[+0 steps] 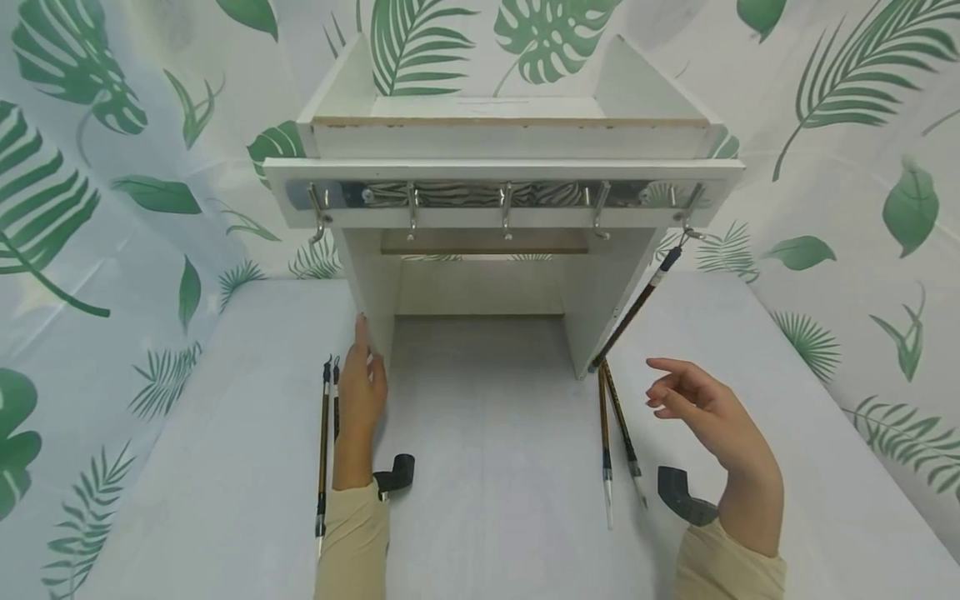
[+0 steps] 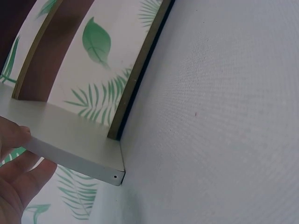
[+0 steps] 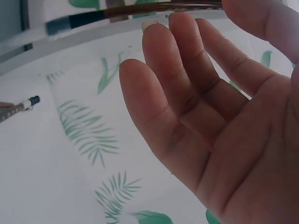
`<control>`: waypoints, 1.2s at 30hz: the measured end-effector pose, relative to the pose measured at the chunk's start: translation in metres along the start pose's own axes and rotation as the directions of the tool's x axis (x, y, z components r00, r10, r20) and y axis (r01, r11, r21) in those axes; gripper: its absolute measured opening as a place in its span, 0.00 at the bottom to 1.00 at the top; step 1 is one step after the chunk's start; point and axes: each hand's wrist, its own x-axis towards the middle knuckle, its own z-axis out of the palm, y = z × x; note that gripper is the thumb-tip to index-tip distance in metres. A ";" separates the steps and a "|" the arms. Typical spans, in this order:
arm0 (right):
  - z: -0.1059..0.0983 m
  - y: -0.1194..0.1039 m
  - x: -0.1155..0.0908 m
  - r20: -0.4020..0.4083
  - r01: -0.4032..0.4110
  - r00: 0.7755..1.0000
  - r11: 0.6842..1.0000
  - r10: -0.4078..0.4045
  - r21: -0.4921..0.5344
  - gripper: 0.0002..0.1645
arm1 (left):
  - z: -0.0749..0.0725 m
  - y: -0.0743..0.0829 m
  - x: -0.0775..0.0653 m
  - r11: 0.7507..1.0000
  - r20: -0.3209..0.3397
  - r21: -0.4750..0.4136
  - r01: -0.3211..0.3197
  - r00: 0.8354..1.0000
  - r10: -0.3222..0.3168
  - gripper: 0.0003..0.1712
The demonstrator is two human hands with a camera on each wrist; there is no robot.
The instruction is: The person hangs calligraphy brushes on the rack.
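Note:
A white shelf unit (image 1: 495, 150) with a row of metal hooks stands in front of me. My left hand (image 1: 363, 392) holds the front edge of its left side panel (image 2: 74, 156), the thumb on one face and fingers on the other in the left wrist view. From the rightmost hook (image 1: 693, 221) a calligraphy brush (image 1: 637, 308) hangs by its loop, slanting down to the left. Below and right of it, my right hand (image 1: 712, 417) is raised with loosely bent fingers and holds nothing. In the right wrist view, a brush (image 3: 135, 9) passes behind its fingertips.
Two brushes (image 1: 622, 425) lie on the white table right of the unit. Two more (image 1: 324, 450) lie beside my left forearm. Black wrist-mounted pieces (image 1: 682, 496) show near both wrists. Leaf-patterned cloth (image 1: 855, 275) surrounds the table (image 1: 487, 500).

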 end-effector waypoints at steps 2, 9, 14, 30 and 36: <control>-0.001 0.001 0.000 0.001 -0.004 1.000 1.000 0.004 0.001 0.20 | 0.000 0.000 0.000 1.000 -0.003 0.005 -0.004 1.000 0.004 0.36; 0.000 0.004 0.002 0.006 -0.092 0.996 0.992 0.093 -0.086 0.21 | 0.000 0.001 0.001 1.000 -0.018 0.018 -0.023 1.000 0.023 0.36; 0.002 0.009 0.006 0.029 -0.258 0.963 0.947 0.268 -0.189 0.25 | 0.000 0.000 0.001 1.000 -0.013 0.027 -0.010 1.000 0.010 0.36; 0.017 0.044 0.014 0.141 -0.468 0.849 0.849 0.509 -0.245 0.34 | -0.001 0.000 0.000 1.000 0.013 0.019 0.005 1.000 -0.005 0.36; 0.023 0.054 0.016 0.159 -0.481 0.840 0.847 0.520 -0.227 0.33 | -0.001 0.000 0.001 1.000 0.013 0.019 0.000 1.000 0.000 0.36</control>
